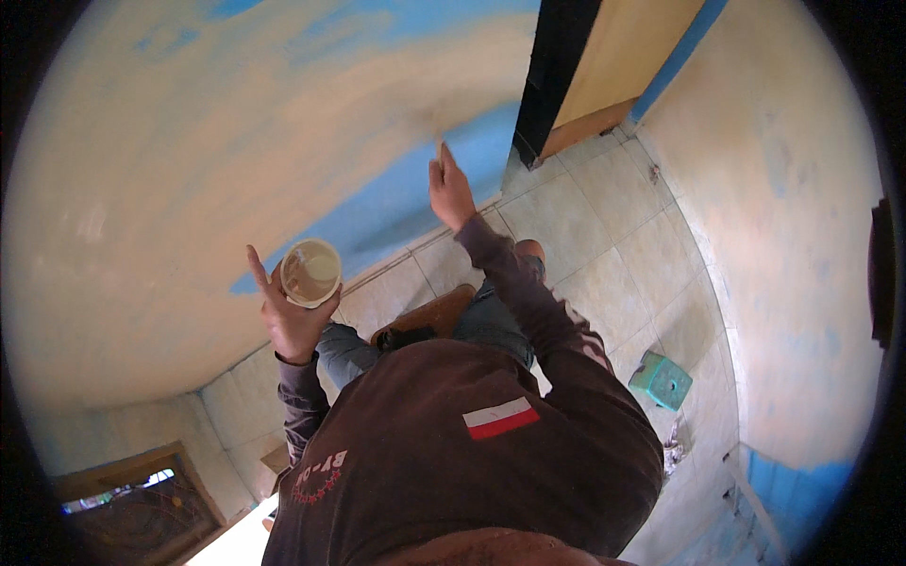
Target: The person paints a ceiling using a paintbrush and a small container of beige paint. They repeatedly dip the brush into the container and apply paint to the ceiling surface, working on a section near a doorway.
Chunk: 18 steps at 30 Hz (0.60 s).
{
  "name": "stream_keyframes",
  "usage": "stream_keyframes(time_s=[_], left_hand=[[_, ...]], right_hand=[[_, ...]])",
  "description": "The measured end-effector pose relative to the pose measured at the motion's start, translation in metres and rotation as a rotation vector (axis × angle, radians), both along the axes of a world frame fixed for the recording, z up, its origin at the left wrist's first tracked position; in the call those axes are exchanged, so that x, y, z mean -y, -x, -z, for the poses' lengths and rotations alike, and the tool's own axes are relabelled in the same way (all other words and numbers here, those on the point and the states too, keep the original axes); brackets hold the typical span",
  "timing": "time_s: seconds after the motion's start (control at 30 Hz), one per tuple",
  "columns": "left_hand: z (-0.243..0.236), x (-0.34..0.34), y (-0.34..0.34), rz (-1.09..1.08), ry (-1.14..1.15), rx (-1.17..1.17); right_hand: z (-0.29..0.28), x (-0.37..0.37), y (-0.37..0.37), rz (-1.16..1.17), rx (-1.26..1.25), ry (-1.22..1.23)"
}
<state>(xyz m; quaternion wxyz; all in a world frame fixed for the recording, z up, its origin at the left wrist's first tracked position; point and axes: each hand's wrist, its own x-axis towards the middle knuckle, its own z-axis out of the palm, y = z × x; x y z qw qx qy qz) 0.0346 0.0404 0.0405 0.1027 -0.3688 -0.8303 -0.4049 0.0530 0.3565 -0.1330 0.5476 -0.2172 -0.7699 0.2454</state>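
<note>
My left hand (294, 321) grips a round pale tub (311, 273) with some cream-coloured paint in it, tilted so its open top shows. The index finger sticks out beside the rim. Further right, my right hand (451, 195) is closed around a paintbrush (439, 130), its far end blurred against the wall. Cream paint covers much of this wall (217, 179), with streaks of blue showing through. Around the brush, the cream borders a bare blue patch (377, 209) that runs low along the wall.
A dark door frame (557, 80) with a tan door stands ahead on the right. Pale tiles (604, 222) cover the floor, and a small teal stool (661, 380) stands at the right. Another cream wall (774, 217) curves along the right side. A brown-framed panel (142, 519) is at the lower left.
</note>
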Motion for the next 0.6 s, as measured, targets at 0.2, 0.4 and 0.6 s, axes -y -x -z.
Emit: stream_keyframes(time_s=[0.2, 0.4, 0.6], left_hand=[[-0.004, 0.003, -0.005, -0.031, 0.013, 0.013], [0.002, 0.004, -0.004, -0.039, -0.023, 0.016], [0.006, 0.005, 0.001, 0.006, -0.061, 0.014]], right_hand=[[-0.039, -0.005, -0.056, -0.419, -0.098, 0.889], [-0.052, -0.079, -0.067, -0.133, -0.165, 0.899], [-0.039, -0.015, -0.067, -0.322, -0.046, 0.982]])
